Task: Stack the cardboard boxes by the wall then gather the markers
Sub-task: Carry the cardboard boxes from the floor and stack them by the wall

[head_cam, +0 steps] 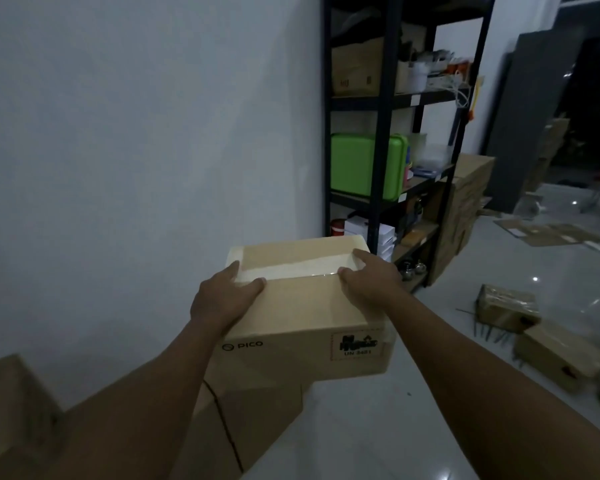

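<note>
Dim light falls on a pale wall (136,150) and glossy white floor tiles (447,393). On the left hand (222,299) the thumb lies flat across the top of a cardboard box (302,306) while the fingers wrap over its left edge out of sight, so their spread cannot be told. On the right hand (371,278) the thumb also presses the top, and the fingers curl over the right edge, lying close together. A strip of clear tape (291,268) runs across the lid between both thumbs. Held between the two hands just beside the wall, this box carries a PICO mark and a warning label on its near face. Beneath it sits a lower cardboard box (257,403), whether touching cannot be told, and another box corner (11,393) shows at the far left by the wall. Two smaller cartons (506,308) (561,355) lie on the tiles to the right, well apart from the hands. Behind stands a black shelving rack (385,133) holding a green case (364,164) and assorted goods, with flattened cardboard (548,233) on the floor farther back.
</note>
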